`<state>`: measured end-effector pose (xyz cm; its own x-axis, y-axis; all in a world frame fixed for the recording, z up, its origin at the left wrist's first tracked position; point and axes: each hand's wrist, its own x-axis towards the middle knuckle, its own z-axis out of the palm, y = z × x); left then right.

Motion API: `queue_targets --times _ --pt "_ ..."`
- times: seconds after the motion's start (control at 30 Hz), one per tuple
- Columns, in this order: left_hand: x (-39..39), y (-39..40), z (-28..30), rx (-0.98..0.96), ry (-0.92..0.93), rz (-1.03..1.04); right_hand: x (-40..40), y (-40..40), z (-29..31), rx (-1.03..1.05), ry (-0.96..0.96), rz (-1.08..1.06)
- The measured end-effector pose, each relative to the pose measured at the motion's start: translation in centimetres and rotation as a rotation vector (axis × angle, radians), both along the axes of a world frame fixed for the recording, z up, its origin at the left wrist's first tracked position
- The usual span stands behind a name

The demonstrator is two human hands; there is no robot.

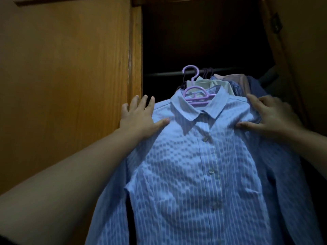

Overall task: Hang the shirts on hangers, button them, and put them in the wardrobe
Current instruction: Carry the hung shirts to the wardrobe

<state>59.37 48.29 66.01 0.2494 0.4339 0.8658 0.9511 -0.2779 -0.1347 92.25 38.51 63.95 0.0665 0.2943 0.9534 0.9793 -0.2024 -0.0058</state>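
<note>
- The blue striped shirt [203, 165], buttoned down its front, hangs on a purple hanger [194, 96] hooked over the wardrobe rail [164, 74].
- The left hand [139, 119] lies flat on the shirt's one shoulder, fingers straight and spread, thumb pressing the cloth: a slack grip.
- The right hand [272, 114] rests on the other shoulder, fingers extended, thumb touching the fabric.
- Between both hands sits the collar; beyond them hang other shirts [235, 84].

At ten o'clock we see dark open wardrobe space between the wooden door [70, 85] and the rail [166, 73], while hung garments [235, 82] crowd two o'clock behind the striped shirt [194, 165].
</note>
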Motion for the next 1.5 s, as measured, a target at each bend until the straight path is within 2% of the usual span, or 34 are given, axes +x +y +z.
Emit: queue_targets --times 0.13,0.27,0.7,0.97,1.1,1.27,1.5 --pt "-1.1 1.0 -0.1 -0.015 0.01 0.074 0.8 -0.1 0.6 -0.019 0.082 -0.066" --pt "-2.2 1.9 -0.3 -0.007 0.003 0.113 -0.2 -0.1 1.7 0.011 0.084 -0.117" --pt "-3.3 2.0 -1.3 0.014 -0.077 0.044 -2.3 0.5 2.4 0.003 0.244 -0.107" --pt "-2.6 0.8 -1.4 0.022 -0.014 -0.028 -1.1 -1.1 0.3 0.026 0.282 -0.07" --pt "-2.4 0.5 -1.8 0.019 -0.01 0.067 -1.4 -1.9 0.4 0.023 0.228 -0.174" --pt "-3.1 1.1 -2.7 0.008 -0.023 0.102 -3.7 -0.7 1.1 0.075 0.071 -0.263" --pt "-4.8 2.6 -3.2 0.067 -0.006 0.056 -8.1 2.9 3.4 0.088 0.047 -0.222"
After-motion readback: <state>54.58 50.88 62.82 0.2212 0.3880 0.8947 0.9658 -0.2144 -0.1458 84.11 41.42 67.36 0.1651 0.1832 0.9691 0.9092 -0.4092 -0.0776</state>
